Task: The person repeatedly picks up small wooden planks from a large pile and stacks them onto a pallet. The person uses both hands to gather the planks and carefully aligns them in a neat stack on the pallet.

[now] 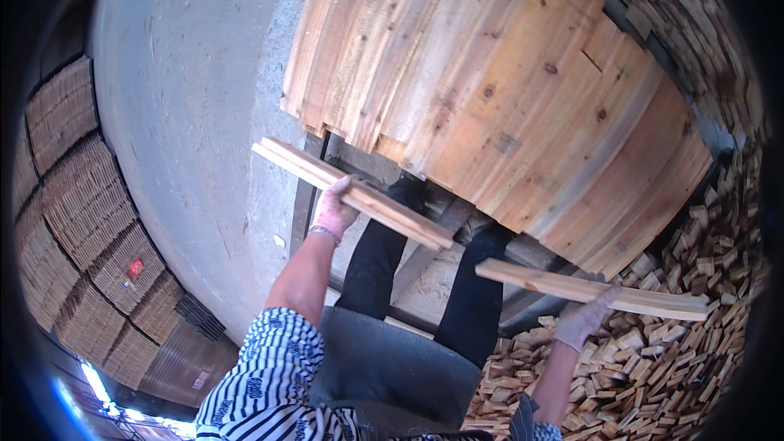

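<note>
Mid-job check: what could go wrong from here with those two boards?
The right board reaches out over the wood pile in view; if the right grip slipped, it might drop among the loose pieces.
The left board crosses in front of the left leg, so losing the left grip could bang it.
The planks end unevenly and might snag a board.
</note>
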`<state>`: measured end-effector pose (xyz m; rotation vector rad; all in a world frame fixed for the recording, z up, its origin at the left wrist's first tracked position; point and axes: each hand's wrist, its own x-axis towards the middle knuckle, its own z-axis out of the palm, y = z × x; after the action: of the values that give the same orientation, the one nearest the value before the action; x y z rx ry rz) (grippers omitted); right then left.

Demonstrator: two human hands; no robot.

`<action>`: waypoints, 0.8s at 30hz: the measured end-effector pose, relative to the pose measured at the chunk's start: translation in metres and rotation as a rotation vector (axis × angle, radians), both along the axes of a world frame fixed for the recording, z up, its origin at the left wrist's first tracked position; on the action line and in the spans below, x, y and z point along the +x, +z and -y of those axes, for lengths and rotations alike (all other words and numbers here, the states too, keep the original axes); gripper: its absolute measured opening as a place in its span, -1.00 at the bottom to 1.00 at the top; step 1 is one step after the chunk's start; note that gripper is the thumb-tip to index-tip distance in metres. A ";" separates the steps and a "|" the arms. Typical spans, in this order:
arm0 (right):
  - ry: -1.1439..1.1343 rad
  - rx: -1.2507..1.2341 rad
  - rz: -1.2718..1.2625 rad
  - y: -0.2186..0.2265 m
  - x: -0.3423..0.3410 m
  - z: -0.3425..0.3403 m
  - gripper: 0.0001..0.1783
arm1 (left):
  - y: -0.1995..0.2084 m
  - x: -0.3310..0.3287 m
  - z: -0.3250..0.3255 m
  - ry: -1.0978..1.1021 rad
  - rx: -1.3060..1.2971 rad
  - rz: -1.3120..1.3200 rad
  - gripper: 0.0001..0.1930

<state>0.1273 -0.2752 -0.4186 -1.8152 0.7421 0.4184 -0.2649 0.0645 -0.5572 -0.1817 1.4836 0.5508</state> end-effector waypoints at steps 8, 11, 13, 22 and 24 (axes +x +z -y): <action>0.247 0.111 -0.045 0.017 0.006 -0.023 -0.10 | -0.048 0.078 -0.020 0.195 0.093 0.199 -0.48; 0.289 0.038 -0.026 0.014 0.000 -0.044 -0.10 | -0.043 0.078 -0.015 0.154 0.070 0.224 -0.31; 0.293 0.014 -0.038 0.014 0.003 -0.041 -0.14 | -0.042 0.060 -0.003 0.107 0.097 0.254 -0.21; 0.452 0.049 -0.010 -0.002 -0.010 -0.068 -0.38 | -0.046 0.058 -0.026 0.190 0.028 0.244 -0.46; 0.403 0.159 -0.061 -0.001 0.000 -0.046 -0.58 | -0.015 0.073 -0.016 -0.489 0.212 0.114 -0.48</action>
<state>0.1276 -0.2290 -0.4194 -1.8047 0.3665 0.7768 -0.1919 0.0801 -0.5719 0.3058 1.2873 0.2902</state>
